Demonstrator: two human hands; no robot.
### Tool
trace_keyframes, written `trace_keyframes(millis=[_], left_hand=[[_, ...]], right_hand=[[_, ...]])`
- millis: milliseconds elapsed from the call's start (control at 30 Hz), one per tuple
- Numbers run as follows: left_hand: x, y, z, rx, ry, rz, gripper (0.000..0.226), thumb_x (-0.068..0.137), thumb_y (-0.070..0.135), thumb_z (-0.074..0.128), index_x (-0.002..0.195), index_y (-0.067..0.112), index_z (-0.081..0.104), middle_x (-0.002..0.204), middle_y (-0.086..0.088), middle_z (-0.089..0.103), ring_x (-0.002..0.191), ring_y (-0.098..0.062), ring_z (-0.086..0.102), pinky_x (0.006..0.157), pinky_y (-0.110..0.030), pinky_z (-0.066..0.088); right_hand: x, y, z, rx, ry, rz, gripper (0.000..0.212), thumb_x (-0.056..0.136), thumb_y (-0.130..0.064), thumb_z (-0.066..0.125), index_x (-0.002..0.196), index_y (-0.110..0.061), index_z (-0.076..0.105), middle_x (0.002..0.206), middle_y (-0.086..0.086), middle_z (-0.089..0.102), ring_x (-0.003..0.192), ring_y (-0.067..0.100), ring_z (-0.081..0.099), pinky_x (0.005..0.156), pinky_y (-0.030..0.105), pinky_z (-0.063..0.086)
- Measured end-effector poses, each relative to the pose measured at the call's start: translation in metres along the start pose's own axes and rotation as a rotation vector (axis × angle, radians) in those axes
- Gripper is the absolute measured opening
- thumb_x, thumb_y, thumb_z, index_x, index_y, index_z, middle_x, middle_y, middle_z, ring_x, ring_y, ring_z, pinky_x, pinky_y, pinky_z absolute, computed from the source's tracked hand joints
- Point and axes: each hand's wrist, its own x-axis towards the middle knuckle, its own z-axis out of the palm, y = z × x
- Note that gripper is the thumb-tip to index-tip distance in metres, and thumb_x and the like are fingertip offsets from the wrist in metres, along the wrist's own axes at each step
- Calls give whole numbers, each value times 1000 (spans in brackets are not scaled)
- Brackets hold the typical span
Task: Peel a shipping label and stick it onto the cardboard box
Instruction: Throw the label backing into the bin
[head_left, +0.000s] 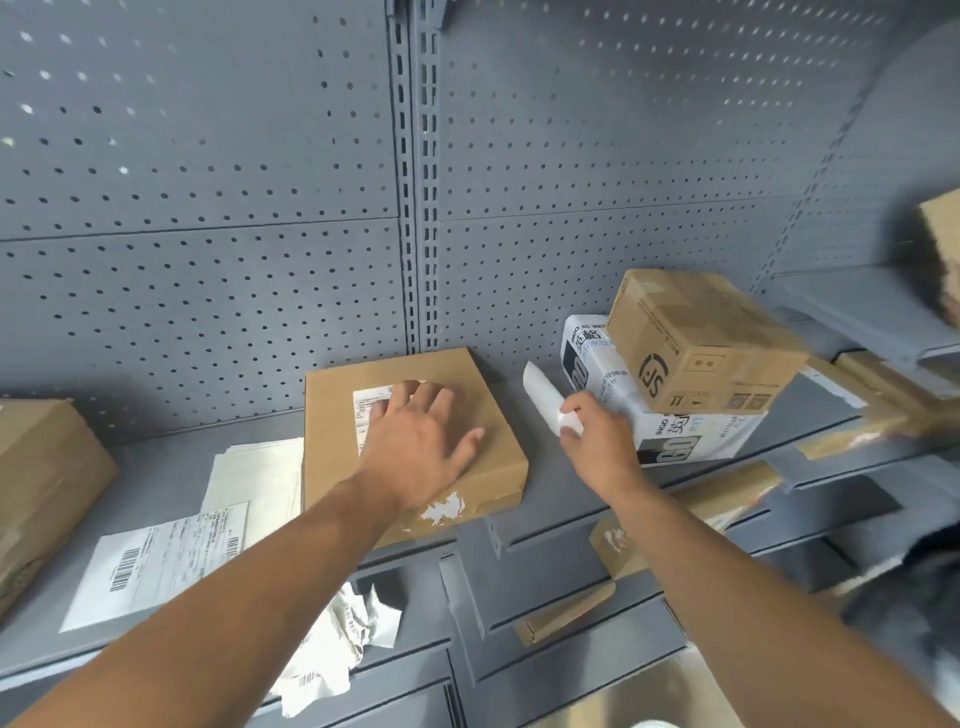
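Observation:
A flat brown cardboard box (488, 415) lies on the grey shelf (171, 467) against the pegboard. A white shipping label (366, 405) with a barcode is on the box's top at its left side. My left hand (421, 447) lies flat on the box with spread fingers, covering most of the label. My right hand (597, 441) is to the right of the box, pinching a curled strip of white backing paper (540, 397) that sticks up and to the left.
A sheet of labels (156, 566) and a stack of backing sheets (254, 478) lie left of the box. Crumpled paper (337, 649) hangs at the shelf's front edge. A white printed package (608, 374) with a brown carton (696, 338) on it stands right. Another carton (41, 483) sits far left.

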Motion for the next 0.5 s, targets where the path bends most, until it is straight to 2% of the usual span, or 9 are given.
trace_keyframes(millis=[100, 200, 267, 367, 500], left_hand=[[11, 44, 9, -77, -5, 130, 60, 96, 60, 38, 144, 23, 44, 142, -4, 58, 136, -29, 39, 106, -49, 38], [20, 93, 21, -134, -32, 260, 62, 95, 56, 45, 148, 23, 43, 144, -6, 57, 137, -29, 41, 106, -48, 40], [21, 129, 31, -191, -47, 364, 64, 91, 56, 44, 144, 21, 48, 141, -7, 60, 132, -31, 46, 101, -48, 44], [14, 186, 47, -314, -90, 518, 65, 88, 55, 41, 142, 19, 50, 138, -7, 61, 130, -32, 48, 100, -50, 45], [-6, 251, 72, -392, -106, 707, 59, 86, 47, 50, 135, 14, 54, 123, -11, 67, 116, -36, 57, 93, -48, 52]], right_hand=[[-29, 25, -28, 46, 6, 58, 36, 93, -12, 66, 124, -26, 55, 111, 9, 68, 94, 30, 66, 74, 30, 49], [-64, 53, -60, 55, -5, 112, 45, 94, -13, 66, 133, -30, 51, 116, 3, 68, 101, 24, 65, 80, 28, 47], [-92, 76, -82, 42, 4, 188, 50, 95, -16, 64, 139, -32, 47, 115, 4, 69, 97, 23, 64, 79, 30, 49], [-139, 112, -113, -17, 54, 289, 51, 97, -18, 61, 144, -30, 47, 110, 2, 68, 88, 17, 59, 75, 25, 41], [-204, 155, -142, -83, 103, 428, 49, 93, -17, 65, 140, -23, 53, 102, 1, 72, 94, 31, 68, 80, 33, 47]])
